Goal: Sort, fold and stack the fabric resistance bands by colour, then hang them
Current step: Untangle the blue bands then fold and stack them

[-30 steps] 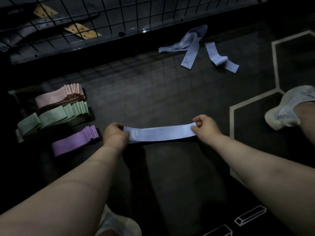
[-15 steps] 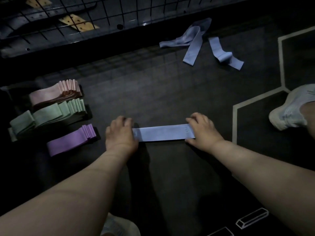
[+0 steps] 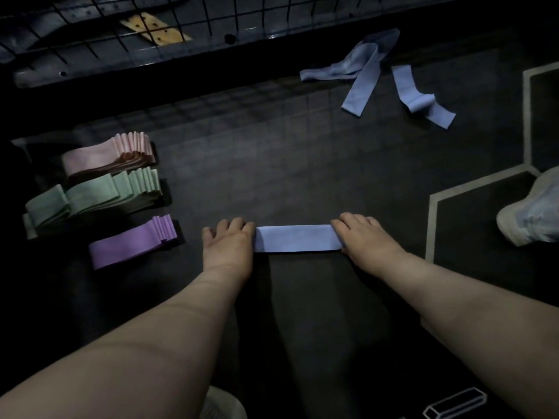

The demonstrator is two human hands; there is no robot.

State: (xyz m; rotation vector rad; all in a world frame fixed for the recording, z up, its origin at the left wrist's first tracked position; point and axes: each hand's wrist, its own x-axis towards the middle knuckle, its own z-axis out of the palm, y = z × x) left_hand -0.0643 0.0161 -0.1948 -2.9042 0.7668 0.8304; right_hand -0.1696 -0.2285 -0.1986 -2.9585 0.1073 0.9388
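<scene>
left hand (image 3: 227, 247) flat, palm down; right hand (image 3: 364, 239) likewise

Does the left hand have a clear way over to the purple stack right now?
Probably yes. The left hand lies flat on one end of the blue band, gripping nothing, and only dark floor separates it from the purple stack.

Pale blue is shown by the flat band (image 3: 298, 238) and the loose bands (image 3: 360, 77), the folded piles are coloured as a pink stack (image 3: 109, 157), a mint-green stack (image 3: 96, 193) and a purple stack (image 3: 133, 241), and the black floor (image 3: 272, 152) is marked with pale hexagon outlines beside a white shoe (image 3: 532, 216).
</scene>
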